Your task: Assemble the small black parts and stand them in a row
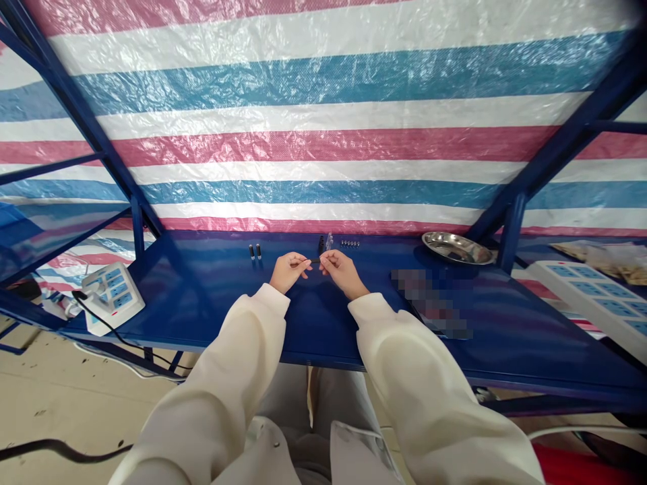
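Observation:
My left hand [292, 269] and my right hand [340, 269] meet above the middle of the blue table. Between their fingertips is a small dark rod-like piece [315, 261], pinched at its left end by one hand and at its right end by the other. Just behind the right hand lie small black parts [320, 242], small clear parts [329, 240] and a row of small metal springs [350, 244]. To the left, apart from the hands, two short black cylinders with light tips [255, 252] stand side by side.
A shiny metal dish [457, 248] sits at the back right of the blue table [202, 296]. Nearer lies a blurred-out flat object [429, 303]. White power strips [112, 298] flank the table, one with a black cable. Striped sheeting [323, 148] and blue frame posts rise behind.

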`<state>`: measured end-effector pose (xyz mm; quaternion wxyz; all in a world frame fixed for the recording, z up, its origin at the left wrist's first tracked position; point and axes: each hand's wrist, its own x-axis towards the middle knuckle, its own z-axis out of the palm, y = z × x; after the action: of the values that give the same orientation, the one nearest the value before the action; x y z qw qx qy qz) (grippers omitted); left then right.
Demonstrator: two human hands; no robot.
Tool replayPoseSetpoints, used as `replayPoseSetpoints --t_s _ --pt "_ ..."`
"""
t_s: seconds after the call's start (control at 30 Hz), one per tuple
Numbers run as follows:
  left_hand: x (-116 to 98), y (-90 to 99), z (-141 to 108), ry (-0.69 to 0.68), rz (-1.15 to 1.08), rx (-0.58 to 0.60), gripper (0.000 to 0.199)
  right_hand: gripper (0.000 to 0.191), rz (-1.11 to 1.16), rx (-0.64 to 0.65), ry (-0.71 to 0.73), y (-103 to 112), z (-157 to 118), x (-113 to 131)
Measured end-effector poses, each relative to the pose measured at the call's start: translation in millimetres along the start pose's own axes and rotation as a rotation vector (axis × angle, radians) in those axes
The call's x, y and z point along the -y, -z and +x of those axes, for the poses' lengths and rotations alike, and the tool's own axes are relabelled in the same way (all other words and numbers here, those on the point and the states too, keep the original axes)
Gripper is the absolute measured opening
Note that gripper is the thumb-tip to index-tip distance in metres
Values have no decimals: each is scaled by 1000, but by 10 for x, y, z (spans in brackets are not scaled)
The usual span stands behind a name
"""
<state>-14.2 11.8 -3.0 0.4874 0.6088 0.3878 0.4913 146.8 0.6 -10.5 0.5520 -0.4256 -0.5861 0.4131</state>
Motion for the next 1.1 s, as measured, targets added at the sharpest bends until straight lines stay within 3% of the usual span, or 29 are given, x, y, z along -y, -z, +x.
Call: replayPoseSetpoints --t_s 0.3,0.43,0.57,0.7,0.83,0.97,1.1 --pt "-128 -41 -35 -77 72 -53 29 40 128 -17 -85 -17 27 -30" --pt "-115 -66 -50 -207 361 -24 16 33 -45 -59 -77 -10 33 -92" --pt "-301 -21 8 -355 735 85 12 26 -306 -55 19 -20 -11 -101" --pt "-670 208 226 -413 1039 168 12 28 -407 22 95 -36 -48 -70" --pt "-920 538 507 -271 1357 200 8 25 -452 31 114 -34 -51 -60" --pt "-901 779 668 -161 1527 225 9 22 -501 41 130 -24 -46 -73" --pt "-782 887 696 -142 1585 229 8 22 -515 51 135 -17 -45 -77"
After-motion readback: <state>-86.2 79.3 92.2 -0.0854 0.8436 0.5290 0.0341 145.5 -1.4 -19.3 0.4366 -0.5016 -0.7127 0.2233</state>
